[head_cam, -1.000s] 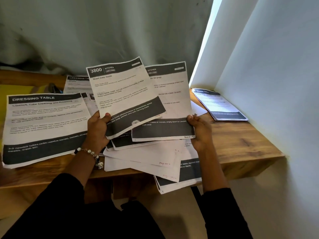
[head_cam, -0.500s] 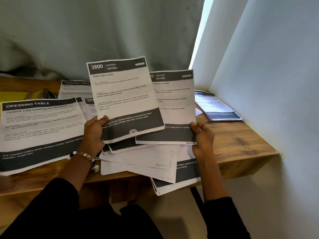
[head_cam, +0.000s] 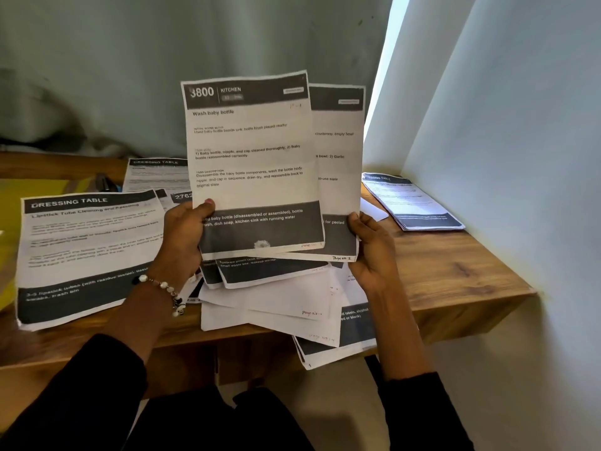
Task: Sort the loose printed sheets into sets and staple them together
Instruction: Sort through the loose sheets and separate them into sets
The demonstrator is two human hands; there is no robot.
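The front sheet (head_cam: 250, 164) covers most of the second sheet (head_cam: 341, 170) behind it, both held upright above the loose pile (head_cam: 279, 301) on the table (head_cam: 455, 275). The left hand (head_cam: 183, 236) pinches the front sheet, thumb on top. The right hand (head_cam: 370, 252) grips the second sheet's corner; its fingers are hidden.

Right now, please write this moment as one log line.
left hand: holds Wash baby bottle sheet | right hand: holds page 2 sheet behind it | both raised over loose pile | unstapled
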